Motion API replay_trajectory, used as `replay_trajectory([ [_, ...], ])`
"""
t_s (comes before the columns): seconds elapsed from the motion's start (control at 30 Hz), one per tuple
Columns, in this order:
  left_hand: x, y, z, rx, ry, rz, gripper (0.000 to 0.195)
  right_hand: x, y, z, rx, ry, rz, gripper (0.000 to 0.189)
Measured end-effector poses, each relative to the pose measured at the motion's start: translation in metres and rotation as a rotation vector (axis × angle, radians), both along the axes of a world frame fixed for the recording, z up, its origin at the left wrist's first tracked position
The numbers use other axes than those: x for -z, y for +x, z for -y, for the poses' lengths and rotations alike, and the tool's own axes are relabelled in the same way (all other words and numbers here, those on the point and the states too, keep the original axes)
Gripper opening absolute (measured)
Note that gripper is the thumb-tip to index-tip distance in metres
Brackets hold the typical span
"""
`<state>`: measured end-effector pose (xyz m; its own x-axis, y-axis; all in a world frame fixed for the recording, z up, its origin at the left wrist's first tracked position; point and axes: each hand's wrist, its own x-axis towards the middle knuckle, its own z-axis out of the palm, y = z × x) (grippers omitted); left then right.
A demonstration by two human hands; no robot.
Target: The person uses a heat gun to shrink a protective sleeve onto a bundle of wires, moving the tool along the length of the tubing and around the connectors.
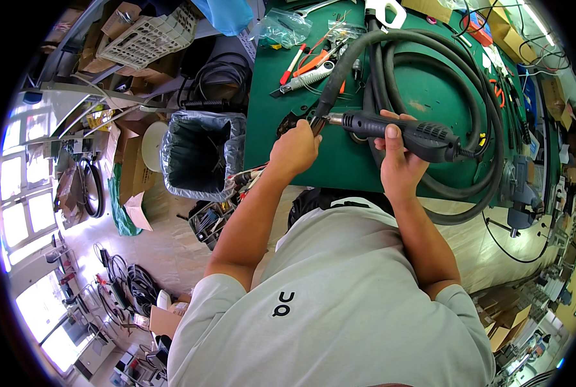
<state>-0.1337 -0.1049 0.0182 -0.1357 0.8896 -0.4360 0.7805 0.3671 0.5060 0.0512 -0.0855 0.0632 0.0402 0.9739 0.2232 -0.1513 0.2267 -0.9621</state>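
My right hand grips a black hot air gun by its body, its metal nozzle pointing left. Right in front of the nozzle is the end of a thick black cable, where thinner inner wires come out of the sheath. My left hand pinches those wires just below the sheath's end. From there the cable curves up and runs in large loops over the green work mat. My fingers partly hide the wire ends.
Left of the cable lie a ratchet-like metal tool, a red-and-white pen-shaped tool and plastic bags. A lined waste bin stands beside the table's left edge. A bench vise sits at the right corner. Pliers lie farther back.
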Motion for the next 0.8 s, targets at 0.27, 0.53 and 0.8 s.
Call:
replay_trajectory([
  [0.27, 0.0016, -0.0009, -0.0012, -0.002, -0.026, 0.008, 0.034, 0.0015, 0.0045, -0.0003, 0.033, -0.023, -0.008, 0.034],
  [0.53, -0.0001, -0.0004, -0.0024, -0.007, -0.048, 0.019, 0.035, 0.0009, 0.0066, -0.0035, 0.024, -0.033, -0.068, 0.034],
  [0.8, 0.0002, -0.0002, -0.0025, -0.010, -0.044, 0.019, 0.036, 0.0035, 0.0080, -0.0089, 0.075, -0.021, -0.079, 0.032],
])
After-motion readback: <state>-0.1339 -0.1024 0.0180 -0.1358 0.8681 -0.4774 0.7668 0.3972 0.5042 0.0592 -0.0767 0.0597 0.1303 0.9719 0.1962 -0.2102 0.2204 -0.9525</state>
